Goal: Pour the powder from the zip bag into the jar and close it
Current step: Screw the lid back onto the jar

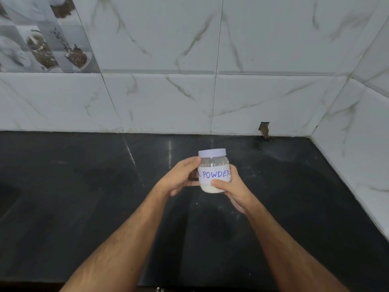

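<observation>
A small clear plastic jar (213,167) with a pale lilac lid (212,153) is held upright above the black counter, both my hands around it. Its white paper label reads "POWDER" in blue, and white powder shows at the bottom. My left hand (179,178) grips the jar's left side, thumb near the lid. My right hand (233,190) holds its lower right side, thumb across the label's bottom edge. The lid sits on the jar. No zip bag is in view.
The black polished counter (105,207) stretches left, right and toward me. White marble-pattern wall tiles (168,98) rise behind it and along the right side, meeting in a corner. A small chipped hole (264,128) marks the wall's base.
</observation>
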### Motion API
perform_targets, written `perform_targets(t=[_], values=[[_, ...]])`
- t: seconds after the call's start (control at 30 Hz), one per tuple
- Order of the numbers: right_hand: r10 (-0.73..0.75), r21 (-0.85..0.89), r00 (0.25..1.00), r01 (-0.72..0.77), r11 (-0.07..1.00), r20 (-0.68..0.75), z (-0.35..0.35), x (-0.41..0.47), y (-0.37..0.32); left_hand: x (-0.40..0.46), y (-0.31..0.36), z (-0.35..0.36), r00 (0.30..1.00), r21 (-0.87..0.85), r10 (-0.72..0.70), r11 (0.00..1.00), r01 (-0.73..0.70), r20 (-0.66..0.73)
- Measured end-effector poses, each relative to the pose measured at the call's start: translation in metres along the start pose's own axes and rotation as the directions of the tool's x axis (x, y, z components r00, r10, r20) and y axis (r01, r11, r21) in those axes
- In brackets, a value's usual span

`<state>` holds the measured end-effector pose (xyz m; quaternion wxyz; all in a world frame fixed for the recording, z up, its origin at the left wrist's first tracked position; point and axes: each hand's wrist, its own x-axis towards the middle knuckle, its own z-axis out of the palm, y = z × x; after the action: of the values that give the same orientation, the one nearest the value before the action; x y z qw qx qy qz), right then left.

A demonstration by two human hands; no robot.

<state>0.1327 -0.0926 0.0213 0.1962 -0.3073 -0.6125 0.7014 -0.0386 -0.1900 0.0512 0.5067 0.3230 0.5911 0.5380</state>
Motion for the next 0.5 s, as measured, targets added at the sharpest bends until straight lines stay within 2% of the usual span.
perform_targets(t=[0.17, 0.3, 0.5], values=[[0.057, -0.265, 0.998, -0.049, 0.963, 0.024, -0.012, 0.006, 0.001, 0.003, -0.012, -0.008, 0.998, 0.07, 0.013, 0.997, -0.009, -0.064], [0.093, -0.351, 0.994, -0.07, 0.934, 0.051, -0.018, 0.019, -0.002, 0.012, -0.024, -0.015, 0.995, 0.096, -0.021, 0.995, 0.03, -0.093], [0.104, -0.377, 0.994, -0.091, 0.922, 0.014, -0.023, 0.045, -0.003, 0.038, -0.023, -0.017, 0.99, 0.095, -0.047, 0.994, 0.06, -0.133]])
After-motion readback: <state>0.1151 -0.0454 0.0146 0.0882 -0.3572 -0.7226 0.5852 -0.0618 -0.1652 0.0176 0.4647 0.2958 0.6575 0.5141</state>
